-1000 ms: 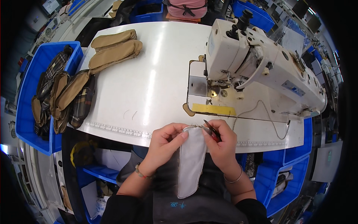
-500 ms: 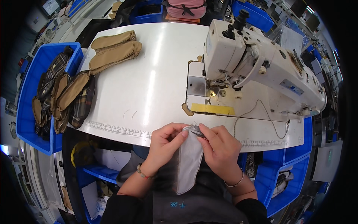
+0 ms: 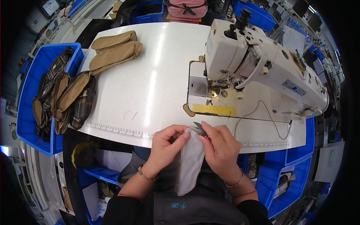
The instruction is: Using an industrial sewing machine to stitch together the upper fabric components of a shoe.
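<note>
Two bare hands meet over the dark apron [image 3: 213, 200], just at the tabletop's [image 3: 108, 101] near edge. Left hand [image 3: 165, 146]: thumb and fingers pinched closed on the upper end of a pale fabric piece [image 3: 190, 165]. Right hand [image 3: 222, 148]: fingers curled round dark snips [image 3: 200, 129], blades at that same end; whether they grip a thread, can't tell. The piece hangs down below the edge, long, narrow, rounded at the bottom, light grey-white, with a stitched-looking rim. So the rim seam looks done; the top end, I'd judge, is unfinished business. Farther off, a white sewing machine [image 3: 255, 67] fills the tabletop's right side, and tan pieces [image 3: 116, 53] lie stacked toward the far left corner, unworked as far as shows.
</note>
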The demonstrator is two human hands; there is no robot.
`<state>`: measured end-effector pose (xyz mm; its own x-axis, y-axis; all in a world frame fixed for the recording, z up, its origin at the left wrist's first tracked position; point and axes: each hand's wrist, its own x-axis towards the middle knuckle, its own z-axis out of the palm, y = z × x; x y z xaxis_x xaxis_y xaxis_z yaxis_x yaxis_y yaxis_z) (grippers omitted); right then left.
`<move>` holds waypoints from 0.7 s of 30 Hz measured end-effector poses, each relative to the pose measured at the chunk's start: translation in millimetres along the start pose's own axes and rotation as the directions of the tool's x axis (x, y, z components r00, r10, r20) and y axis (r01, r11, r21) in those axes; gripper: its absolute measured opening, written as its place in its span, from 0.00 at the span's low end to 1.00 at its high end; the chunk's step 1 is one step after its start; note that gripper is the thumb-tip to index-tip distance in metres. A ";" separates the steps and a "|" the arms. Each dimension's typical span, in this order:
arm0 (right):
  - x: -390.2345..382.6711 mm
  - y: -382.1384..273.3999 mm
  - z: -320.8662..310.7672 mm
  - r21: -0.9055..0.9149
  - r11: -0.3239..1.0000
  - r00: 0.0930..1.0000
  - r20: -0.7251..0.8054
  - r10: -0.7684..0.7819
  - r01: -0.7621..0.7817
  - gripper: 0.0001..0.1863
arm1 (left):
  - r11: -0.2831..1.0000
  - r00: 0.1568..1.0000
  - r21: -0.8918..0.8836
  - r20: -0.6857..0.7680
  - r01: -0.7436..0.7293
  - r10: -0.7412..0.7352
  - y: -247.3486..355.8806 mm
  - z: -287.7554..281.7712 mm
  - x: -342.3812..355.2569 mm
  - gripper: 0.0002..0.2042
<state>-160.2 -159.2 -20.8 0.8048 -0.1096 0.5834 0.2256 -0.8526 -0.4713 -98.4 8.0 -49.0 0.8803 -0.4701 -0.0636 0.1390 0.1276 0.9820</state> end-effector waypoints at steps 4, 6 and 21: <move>0.6 1.4 -2.0 0.049 0.998 0.999 -0.017 0.041 -0.040 0.20 | 0.999 1.000 -0.034 -0.012 0.003 -0.004 0.8 2.0 0.3 0.09; -0.4 0.8 -5.4 0.055 0.997 0.998 0.031 0.048 -0.049 0.19 | 0.999 1.000 -0.040 -0.020 0.006 -0.007 0.8 2.8 0.1 0.09; 1.0 -5.1 -5.5 0.047 0.998 0.997 0.074 0.028 -0.031 0.17 | 0.999 0.999 -0.028 -0.032 -0.037 0.036 -0.5 3.5 0.0 0.08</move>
<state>-163.6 -157.7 -14.2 0.8492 -0.0948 0.5195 0.2262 -0.8237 -0.5200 -100.1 4.8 -48.9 0.8989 -0.4367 -0.0341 0.1193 0.1691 0.9784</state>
